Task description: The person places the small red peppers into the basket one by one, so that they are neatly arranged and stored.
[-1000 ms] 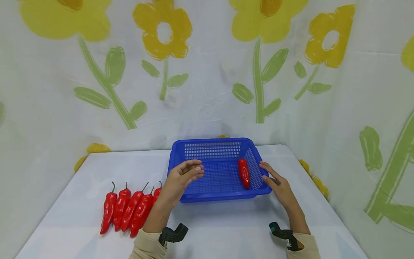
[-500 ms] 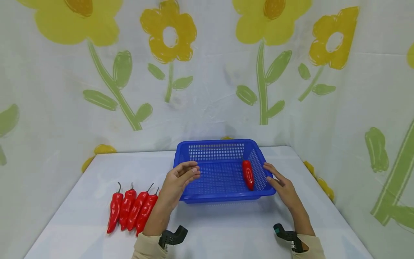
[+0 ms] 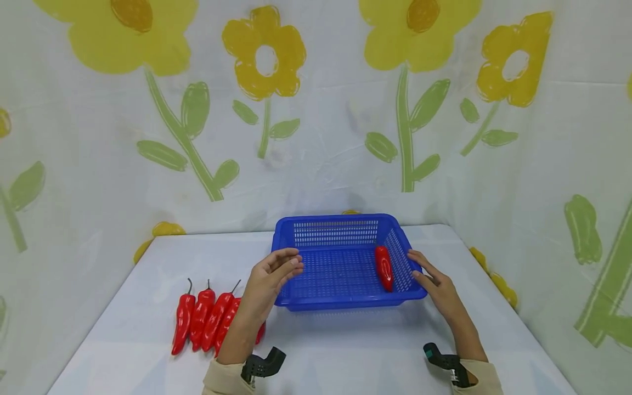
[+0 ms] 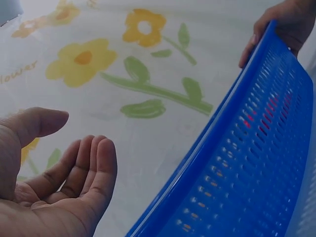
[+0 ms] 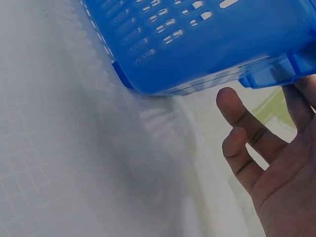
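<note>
Head view: the basket (image 3: 340, 301) lies between empty, cupped left hand (image 3: 270, 275) and loosely touching right hand (image 3: 437, 284).

The left arm (image 3: 245, 329) partly hides peppers (image 3: 229, 318) on the tabletop (image 3: 336, 356); the head view's lower edge crops both sleeves (image 3: 226, 377).

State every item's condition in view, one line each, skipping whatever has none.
Blue perforated plastic basket: open side up.
Red pepper inside it: lying beside the basket's right wall.
Red stemmed peppers on the white table: side by side, partly hidden by the left arm.
Left hand: fingers curved, holding nothing.
Right hand: fingers at the basket's right rim.
Black wrist cameras: strapped on.
White flower-print sheet: hanging.
</note>
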A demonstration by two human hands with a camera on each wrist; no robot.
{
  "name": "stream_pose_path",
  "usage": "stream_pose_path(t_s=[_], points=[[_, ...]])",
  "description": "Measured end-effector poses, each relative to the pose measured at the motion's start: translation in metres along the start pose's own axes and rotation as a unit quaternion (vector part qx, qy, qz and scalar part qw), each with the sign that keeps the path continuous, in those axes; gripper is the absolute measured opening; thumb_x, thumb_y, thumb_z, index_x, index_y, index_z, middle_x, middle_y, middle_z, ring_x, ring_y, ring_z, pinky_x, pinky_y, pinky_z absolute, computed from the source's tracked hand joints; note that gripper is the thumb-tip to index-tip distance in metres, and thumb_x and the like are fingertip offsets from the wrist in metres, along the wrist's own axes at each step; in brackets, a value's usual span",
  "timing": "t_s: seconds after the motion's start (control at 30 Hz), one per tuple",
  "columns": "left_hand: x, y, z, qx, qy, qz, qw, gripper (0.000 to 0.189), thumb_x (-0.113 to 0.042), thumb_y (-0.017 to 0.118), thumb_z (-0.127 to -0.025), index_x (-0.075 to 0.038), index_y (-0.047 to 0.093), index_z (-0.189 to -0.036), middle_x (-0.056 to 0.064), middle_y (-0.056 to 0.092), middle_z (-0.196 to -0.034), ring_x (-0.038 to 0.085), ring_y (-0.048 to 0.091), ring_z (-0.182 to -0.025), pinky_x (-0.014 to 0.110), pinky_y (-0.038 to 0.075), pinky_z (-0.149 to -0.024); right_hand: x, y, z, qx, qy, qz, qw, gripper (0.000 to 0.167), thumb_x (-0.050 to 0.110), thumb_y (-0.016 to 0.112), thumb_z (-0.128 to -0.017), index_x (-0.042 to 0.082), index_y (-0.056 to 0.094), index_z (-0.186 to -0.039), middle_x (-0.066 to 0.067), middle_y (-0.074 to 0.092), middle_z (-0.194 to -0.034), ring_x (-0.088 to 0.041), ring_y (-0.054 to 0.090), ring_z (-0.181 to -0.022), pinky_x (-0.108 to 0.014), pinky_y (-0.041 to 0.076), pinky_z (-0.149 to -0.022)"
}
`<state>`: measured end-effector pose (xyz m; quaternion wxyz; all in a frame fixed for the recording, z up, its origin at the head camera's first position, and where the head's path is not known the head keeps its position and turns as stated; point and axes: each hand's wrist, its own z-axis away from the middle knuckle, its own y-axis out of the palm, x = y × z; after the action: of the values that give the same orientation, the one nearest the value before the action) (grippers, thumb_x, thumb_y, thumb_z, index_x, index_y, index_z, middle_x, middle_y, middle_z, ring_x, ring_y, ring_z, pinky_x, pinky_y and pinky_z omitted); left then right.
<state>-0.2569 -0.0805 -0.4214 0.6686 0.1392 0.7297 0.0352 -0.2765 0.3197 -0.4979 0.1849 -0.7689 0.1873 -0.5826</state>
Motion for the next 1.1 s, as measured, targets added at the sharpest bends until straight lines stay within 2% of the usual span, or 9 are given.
stream_pose_path(t_s=[0.13,0.3,0.43,0.53,0.77,0.83,1.0,1.1], points=[[-0.002,-0.005,0.002,-0.008,0.001,0.001,1.0000,0.040,-0.015,0.068,-0.096,0.001,0.057,-0.130,0.022,0.059,-0.126,0.030,0.063,-0.113,0.037,0.051,-0.100,-0.001,0.002,-0.001,-0.002,0.000,-0.017,0.9999,0.046,0.032,0.050,-0.106,0.023,0.046,-0.151,0.001,0.033,-0.161,-0.033,0.026,-0.148,-0.057,0.036,-0.108],[-0.005,-0.012,0.005,-0.020,0.004,0.012,0.9997,0.037,-0.015,0.068,-0.096,-0.001,0.059,-0.129,0.020,0.059,-0.126,0.037,0.059,-0.118,0.037,0.051,-0.100,-0.002,0.005,-0.002,-0.006,0.010,-0.053,0.9985,0.048,0.034,0.052,-0.105,0.023,0.047,-0.151,0.000,0.032,-0.161,-0.034,0.021,-0.149,-0.068,0.027,-0.109],[-0.007,-0.016,0.006,-0.024,0.001,0.011,0.9996,0.040,-0.017,0.069,-0.096,-0.002,0.058,-0.130,0.020,0.059,-0.126,0.035,0.060,-0.117,0.038,0.049,-0.101,-0.002,0.005,-0.002,-0.010,0.010,-0.061,0.9980,0.048,0.033,0.052,-0.105,0.021,0.046,-0.151,-0.001,0.032,-0.161,-0.033,0.020,-0.150,-0.072,0.023,-0.109],[-0.008,-0.018,0.008,-0.028,0.003,0.009,0.9996,0.040,-0.017,0.069,-0.096,-0.001,0.058,-0.131,0.020,0.059,-0.126,0.031,0.063,-0.114,0.039,0.049,-0.102,-0.003,0.004,-0.001,-0.010,0.007,-0.060,0.9981,0.048,0.033,0.051,-0.105,0.021,0.046,-0.151,0.000,0.032,-0.161,-0.033,0.021,-0.150,-0.070,0.025,-0.109],[-0.012,-0.032,0.013,-0.045,0.005,0.008,0.9990,0.042,-0.017,0.069,-0.096,-0.001,0.057,-0.132,0.023,0.057,-0.130,0.041,0.057,-0.122,0.035,0.051,-0.099,-0.003,0.005,0.003,-0.008,0.010,-0.044,0.9990,0.048,0.033,0.050,-0.106,0.022,0.045,-0.152,0.000,0.032,-0.161,-0.034,0.024,-0.148,-0.067,0.030,-0.108],[-0.013,-0.037,0.014,-0.050,0.003,0.008,0.9987,0.044,-0.018,0.069,-0.096,-0.001,0.056,-0.134,0.025,0.055,-0.132,0.040,0.057,-0.122,0.033,0.052,-0.097,-0.002,0.006,0.004,-0.007,0.010,-0.036,0.9993,0.048,0.032,0.050,-0.106,0.021,0.044,-0.152,-0.001,0.032,-0.161,-0.035,0.025,-0.148,-0.065,0.033,-0.108],[-0.014,-0.045,0.017,-0.060,0.003,0.005,0.9982,0.045,-0.019,0.069,-0.096,-0.001,0.055,-0.135,0.028,0.052,-0.135,0.040,0.057,-0.123,0.032,0.052,-0.098,-0.001,0.003,0.003,-0.008,-0.001,0.001,1.0000,0.047,0.033,0.050,-0.106,0.023,0.046,-0.152,0.000,0.034,-0.160,-0.034,0.031,-0.146,-0.046,0.041,-0.107],[-0.014,-0.046,0.018,-0.065,0.006,0.003,0.9979,0.045,-0.020,0.070,-0.096,-0.002,0.056,-0.134,0.027,0.053,-0.134,0.040,0.057,-0.123,0.035,0.050,-0.099,-0.001,-0.001,0.002,-0.007,-0.013,0.015,0.9998,0.047,0.032,0.051,-0.106,0.024,0.047,-0.151,-0.001,0.036,-0.159,-0.033,0.031,-0.146,-0.048,0.042,-0.107]])
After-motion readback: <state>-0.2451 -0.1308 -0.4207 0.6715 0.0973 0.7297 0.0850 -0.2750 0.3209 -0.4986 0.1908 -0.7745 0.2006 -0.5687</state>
